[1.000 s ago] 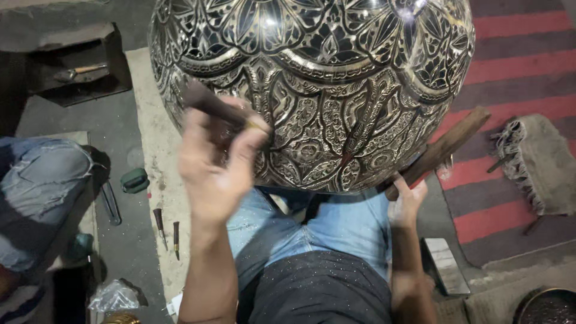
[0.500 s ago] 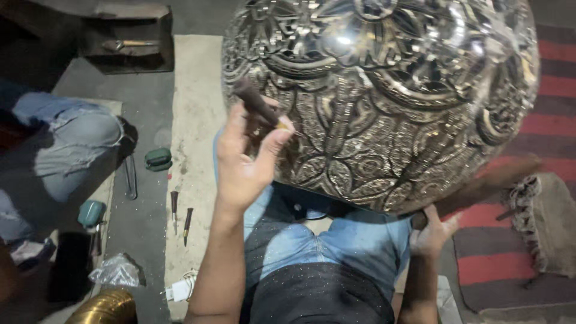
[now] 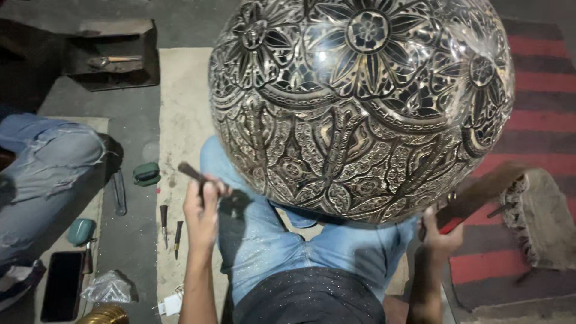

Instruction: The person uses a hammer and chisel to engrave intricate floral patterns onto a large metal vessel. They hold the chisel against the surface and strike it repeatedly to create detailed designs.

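Currently left hand [image 3: 203,210] clamps chisel [image 3: 193,174] at 9 o'clock of globe [image 3: 360,108]; right hand [image 3: 441,231] grips hammer [image 3: 474,198]. Risk: a glancing blow could mar the pattern.

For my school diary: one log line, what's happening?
left hand: grips chisel | right hand: grips hammer | engraved metal dome: on lap

The engraved metal sphere [image 3: 360,108] blocks your centre; small chisels [image 3: 170,223] obstruct near left; bare mat [image 3: 180,102] far left is passable.
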